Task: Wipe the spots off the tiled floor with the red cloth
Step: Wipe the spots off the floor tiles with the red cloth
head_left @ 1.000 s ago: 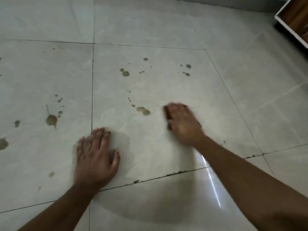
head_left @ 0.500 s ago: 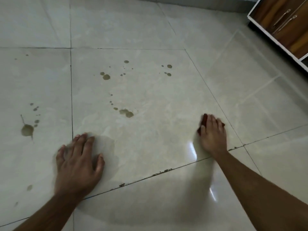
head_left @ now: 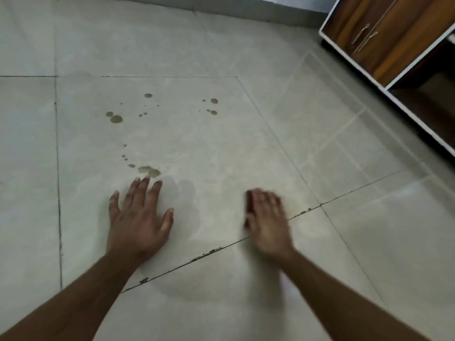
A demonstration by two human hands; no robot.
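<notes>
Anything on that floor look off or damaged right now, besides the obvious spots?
The brown spots remain unwiped ahead of the left hand. The grout line near the right hand looks chipped or crusted with dark bits. The red cloth barely shows under that hand.

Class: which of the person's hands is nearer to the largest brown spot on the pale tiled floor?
Left. The left hand lies flat with fingertips just short of the largest brown spot; the right hand, pressing the red cloth, is farther right.
</notes>
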